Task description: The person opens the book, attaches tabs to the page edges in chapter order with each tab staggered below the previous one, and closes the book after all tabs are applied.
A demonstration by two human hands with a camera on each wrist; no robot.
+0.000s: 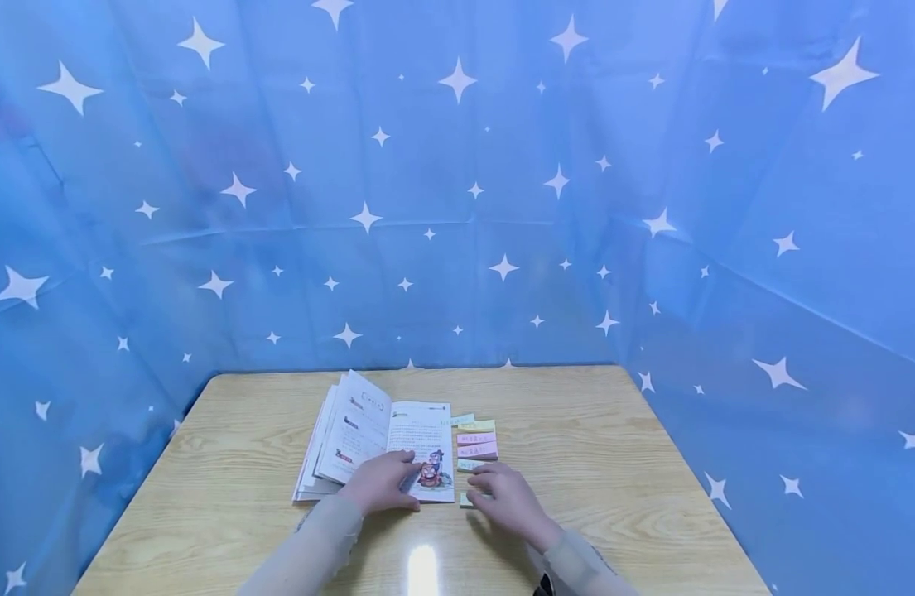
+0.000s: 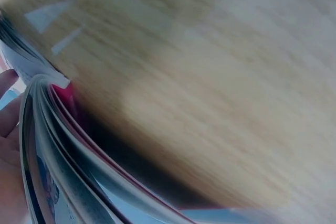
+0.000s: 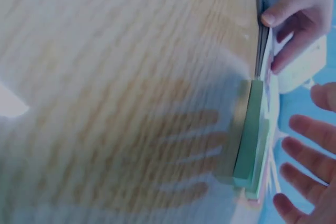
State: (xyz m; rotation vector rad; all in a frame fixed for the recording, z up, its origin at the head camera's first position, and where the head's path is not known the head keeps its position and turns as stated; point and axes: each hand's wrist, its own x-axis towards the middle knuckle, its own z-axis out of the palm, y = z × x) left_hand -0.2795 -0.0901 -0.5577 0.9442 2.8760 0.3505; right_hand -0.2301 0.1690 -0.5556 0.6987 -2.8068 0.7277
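Note:
An open book [image 1: 420, 439] lies on the table, its right page flat and several left pages fanned upward. My left hand [image 1: 382, 483] rests on the lower part of the right page, its thumb at the book's bottom edge. Just right of the book, a column of handwritten sticky notes in yellow [image 1: 485, 426], pink [image 1: 477, 439] and pale green [image 1: 468, 465] runs down the table. My right hand [image 1: 509, 499], fingers apart and holding nothing, is beside the lower notes. In the right wrist view, the green sticky note pads [image 3: 249, 140] show side-on.
The wooden table [image 1: 614, 463] extends around the book and notes. A blue curtain with white stars [image 1: 457, 165] hangs behind and along both sides. A bright light reflection [image 1: 423, 567] shows near the front of the table.

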